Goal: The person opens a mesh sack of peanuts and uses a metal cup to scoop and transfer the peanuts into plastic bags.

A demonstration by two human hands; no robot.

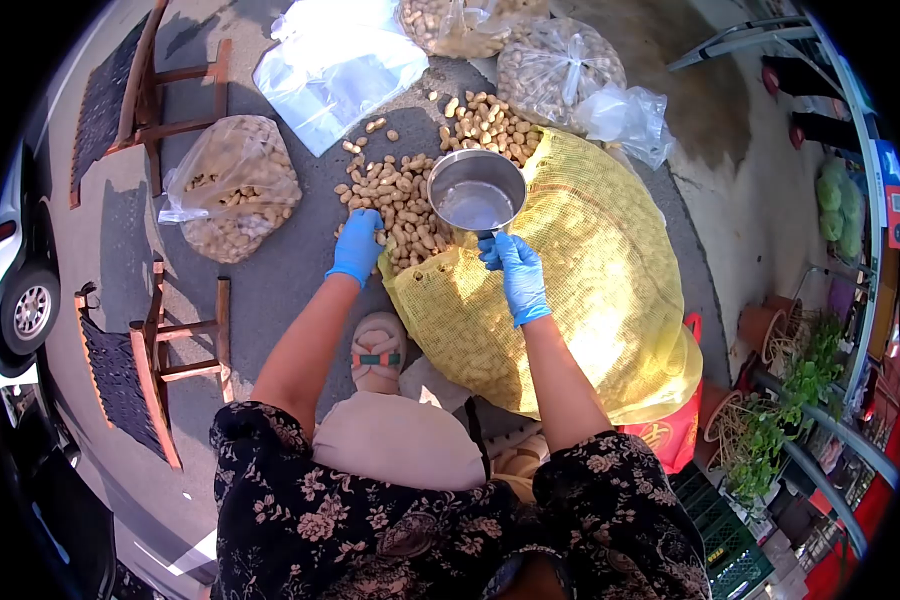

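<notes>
My right hand (518,278), in a blue glove, is closed around the handle of a metal saucepan (510,170). The pan is held over the pile and the sack, its inside bare. At the left edge of a heap of unshelled peanuts (395,205) is my left hand (356,247), also gloved in blue. Its fingers are curled in against peanuts there; how many it grips is hidden. The peanuts spill out on the ground from the mouth of a big yellow mesh sack (580,290), which lies on its side to the right.
Tied clear bags of peanuts (560,70) stand at the far side, and another peanut bag (238,190) sits left. Empty clear plastic bags (340,65) lie beyond the heap. Two wooden folding stools (155,365) are at left, near a parked car (20,290). Potted plants (810,370) line the right.
</notes>
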